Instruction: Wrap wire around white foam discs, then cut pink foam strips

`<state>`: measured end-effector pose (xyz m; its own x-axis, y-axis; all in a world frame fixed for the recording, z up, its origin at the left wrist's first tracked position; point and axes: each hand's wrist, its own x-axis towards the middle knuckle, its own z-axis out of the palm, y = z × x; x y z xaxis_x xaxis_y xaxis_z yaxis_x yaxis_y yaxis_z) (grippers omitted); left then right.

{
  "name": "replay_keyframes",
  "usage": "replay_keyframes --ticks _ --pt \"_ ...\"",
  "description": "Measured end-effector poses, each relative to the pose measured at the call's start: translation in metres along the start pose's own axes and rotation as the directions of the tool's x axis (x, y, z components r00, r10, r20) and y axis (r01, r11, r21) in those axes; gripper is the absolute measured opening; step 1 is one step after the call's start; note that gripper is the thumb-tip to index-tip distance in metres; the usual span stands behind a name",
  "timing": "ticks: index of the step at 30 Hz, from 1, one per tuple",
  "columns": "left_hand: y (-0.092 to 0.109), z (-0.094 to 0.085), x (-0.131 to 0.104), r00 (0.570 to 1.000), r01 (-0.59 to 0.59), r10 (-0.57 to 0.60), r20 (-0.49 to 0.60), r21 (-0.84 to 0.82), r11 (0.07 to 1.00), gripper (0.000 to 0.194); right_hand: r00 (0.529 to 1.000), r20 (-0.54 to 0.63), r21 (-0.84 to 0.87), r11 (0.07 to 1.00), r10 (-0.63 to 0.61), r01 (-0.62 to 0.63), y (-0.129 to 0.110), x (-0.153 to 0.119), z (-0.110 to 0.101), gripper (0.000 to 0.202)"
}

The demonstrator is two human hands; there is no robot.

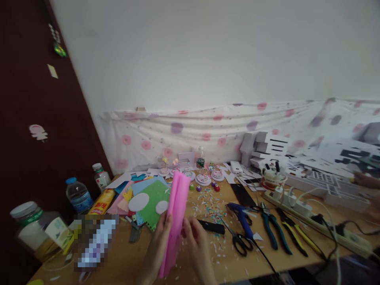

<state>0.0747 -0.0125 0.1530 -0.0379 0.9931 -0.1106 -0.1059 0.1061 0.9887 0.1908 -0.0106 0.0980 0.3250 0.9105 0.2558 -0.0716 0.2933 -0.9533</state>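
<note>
A long folded strip of pink crepe paper (177,202) stands tilted in front of me above the table. My left hand (160,237) is closed around its left side, thumb on the front. At the right edge of the paper my right hand (194,239) is closed, fingertips pinched against it; exactly what they grip there is partly hidden. A black-handled tool (212,227) lies just beyond my right hand. Right of it rest black-handled scissors (242,243) and a blue glue gun (244,221).
Coloured paper sheets (160,198) and white paper discs lie left. Bottles (78,196) stand at the far left. Small decorated stands (203,178), scattered beads (215,213), pliers (276,229) and a power strip (323,225) spread rightward. Another person's hand (366,180) shows at the far right.
</note>
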Motion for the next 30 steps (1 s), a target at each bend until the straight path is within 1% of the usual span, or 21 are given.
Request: replay_keyframes --ticks 2,3,4,5,6,8,9,10,12,14,16,18,21,23,25,26,28,30 --pt "-0.007 -0.007 0.006 0.993 0.019 -0.009 -0.121 0.087 0.996 0.087 1.000 -0.028 -0.003 1.000 0.008 -0.008 -0.001 0.006 -0.015 0.058" --pt "-0.012 -0.009 0.008 0.989 0.032 -0.013 -0.147 0.127 0.991 0.089 0.999 -0.039 -0.008 1.000 0.015 -0.015 -0.001 0.008 -0.022 0.059" --pt "-0.018 -0.010 0.009 0.987 0.040 -0.015 -0.157 0.162 0.986 0.090 0.999 -0.036 -0.017 1.000 0.024 -0.025 0.001 0.008 -0.028 0.059" --pt "-0.025 -0.010 0.008 0.990 0.044 -0.017 -0.141 0.190 0.981 0.090 0.999 -0.009 -0.026 0.999 0.037 -0.037 0.003 0.008 -0.032 0.058" --pt "-0.033 -0.008 0.007 0.995 0.048 -0.027 -0.101 0.215 0.975 0.087 0.998 0.036 -0.028 0.998 0.054 -0.053 0.007 0.005 -0.033 0.055" --pt "-0.049 -0.003 0.000 0.998 0.060 -0.059 -0.009 0.256 0.965 0.075 0.990 0.113 0.007 0.996 0.089 -0.090 0.018 -0.004 -0.029 0.047" --pt "-0.056 0.000 -0.005 0.997 0.068 -0.076 0.016 0.277 0.959 0.067 0.990 0.101 0.046 0.994 0.097 -0.103 0.025 -0.010 -0.025 0.045" --pt "-0.063 0.002 -0.009 0.997 0.073 -0.079 0.011 0.290 0.954 0.060 0.990 0.083 0.082 0.990 0.111 -0.117 0.031 -0.016 -0.020 0.045" --pt "-0.074 0.004 -0.018 0.997 0.077 -0.071 -0.033 0.298 0.952 0.052 0.988 0.051 0.129 0.980 0.143 -0.148 0.040 -0.026 -0.013 0.047" --pt "-0.081 0.002 -0.024 0.995 0.086 -0.068 -0.079 0.261 0.961 0.048 0.985 0.050 0.121 0.978 0.164 -0.169 0.044 -0.033 -0.014 0.049" --pt "-0.084 -0.002 -0.027 0.991 0.104 -0.085 -0.104 0.196 0.975 0.047 0.986 0.028 0.079 0.983 0.166 -0.168 0.043 -0.034 -0.023 0.048" --pt "-0.086 -0.007 -0.028 0.985 0.127 -0.106 -0.139 0.150 0.980 0.048 0.988 -0.024 0.028 0.988 0.153 -0.153 0.038 -0.033 -0.036 0.046" --pt "-0.085 -0.016 -0.028 0.971 0.127 -0.093 -0.222 0.144 0.981 0.051 0.985 -0.094 0.000 0.989 0.146 -0.147 0.032 -0.027 -0.056 0.044" --pt "-0.083 -0.024 -0.026 0.960 0.131 -0.090 -0.264 0.141 0.981 0.052 0.975 -0.112 0.012 0.981 0.192 -0.192 0.032 -0.023 -0.068 0.044" --pt "-0.082 -0.032 -0.024 0.957 0.179 -0.140 -0.256 0.137 0.974 0.054 0.964 -0.109 0.006 0.969 0.244 -0.245 0.035 -0.019 -0.079 0.045" --pt "-0.082 -0.037 -0.022 0.956 0.207 -0.170 -0.239 0.139 0.968 0.053 0.963 -0.115 -0.021 0.969 0.243 -0.247 0.036 -0.017 -0.084 0.046" --pt "-0.083 -0.045 -0.019 0.958 0.236 -0.205 -0.199 0.151 0.960 0.049 0.976 -0.129 -0.132 0.973 0.175 -0.192 0.040 -0.013 -0.093 0.049" --pt "-0.087 -0.053 -0.015 0.961 0.231 -0.197 -0.197 0.168 0.958 0.043 0.986 -0.149 -0.268 0.957 0.073 -0.111 0.043 -0.010 -0.101 0.050"
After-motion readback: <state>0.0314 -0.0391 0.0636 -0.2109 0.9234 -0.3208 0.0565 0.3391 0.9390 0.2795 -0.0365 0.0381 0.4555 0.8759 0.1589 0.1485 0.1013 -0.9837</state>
